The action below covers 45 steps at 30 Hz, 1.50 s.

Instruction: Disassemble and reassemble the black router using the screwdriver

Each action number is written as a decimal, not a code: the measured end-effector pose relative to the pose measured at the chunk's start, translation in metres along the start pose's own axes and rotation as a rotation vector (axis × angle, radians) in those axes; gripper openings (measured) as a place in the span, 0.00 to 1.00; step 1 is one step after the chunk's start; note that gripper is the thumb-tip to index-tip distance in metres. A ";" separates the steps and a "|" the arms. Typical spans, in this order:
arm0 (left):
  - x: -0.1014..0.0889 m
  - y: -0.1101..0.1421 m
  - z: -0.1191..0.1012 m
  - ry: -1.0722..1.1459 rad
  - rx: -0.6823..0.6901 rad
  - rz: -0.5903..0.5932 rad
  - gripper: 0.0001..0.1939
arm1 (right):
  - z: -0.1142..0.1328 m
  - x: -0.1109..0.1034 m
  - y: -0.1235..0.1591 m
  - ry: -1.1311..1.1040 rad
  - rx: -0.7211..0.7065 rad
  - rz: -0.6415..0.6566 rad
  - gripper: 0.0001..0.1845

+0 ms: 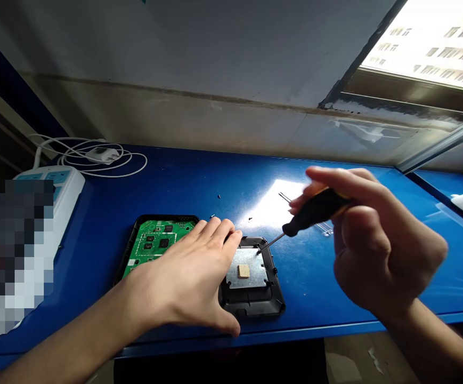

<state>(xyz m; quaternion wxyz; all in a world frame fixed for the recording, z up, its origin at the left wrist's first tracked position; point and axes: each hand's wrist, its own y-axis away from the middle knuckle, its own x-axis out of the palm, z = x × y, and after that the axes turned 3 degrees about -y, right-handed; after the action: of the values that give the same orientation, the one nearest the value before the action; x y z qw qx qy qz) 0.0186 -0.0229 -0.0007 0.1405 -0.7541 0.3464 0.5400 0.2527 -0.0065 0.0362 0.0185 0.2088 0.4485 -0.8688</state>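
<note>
My right hand is wrapped round the black handle of a screwdriver. The screwdriver slants down to the left, and its tip meets the upper right corner of a silver metal plate. That plate, with a small beige pad on it, sits inside a black plastic cover. Spread over the cover's left side is my left hand, thumb at the near edge and fingers at the far edge. To its left lies a green circuit board in a black housing, partly hidden by the hand.
Several small screws lie on the blue table beyond the cover. A white power strip and a white charger with coiled cable stand at the left. Thin metal rods lie behind the screwdriver. A wall closes off the back.
</note>
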 end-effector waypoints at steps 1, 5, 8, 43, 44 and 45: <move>0.001 0.000 0.001 0.001 0.004 -0.012 0.64 | 0.002 -0.001 0.001 -0.033 0.061 0.037 0.20; 0.002 0.000 0.002 0.004 0.002 -0.038 0.61 | 0.006 -0.007 0.004 0.009 0.085 0.072 0.27; 0.001 0.000 0.001 0.008 -0.002 -0.024 0.59 | 0.001 -0.009 0.003 0.086 -0.022 0.022 0.26; -0.006 -0.001 -0.003 -0.034 -0.017 0.038 0.62 | 0.011 -0.020 -0.003 0.132 -0.027 0.180 0.32; -0.006 -0.001 -0.003 -0.034 -0.022 0.050 0.62 | 0.010 -0.018 -0.004 0.145 -0.082 0.152 0.30; -0.006 -0.001 -0.003 -0.034 -0.024 0.055 0.62 | 0.009 -0.016 -0.005 0.157 -0.124 0.132 0.28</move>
<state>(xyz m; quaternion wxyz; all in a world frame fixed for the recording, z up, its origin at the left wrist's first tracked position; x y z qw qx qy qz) 0.0203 -0.0214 0.0061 0.1226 -0.7366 0.3582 0.5605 0.2633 -0.0128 0.0507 0.0531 0.3038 0.4868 -0.8173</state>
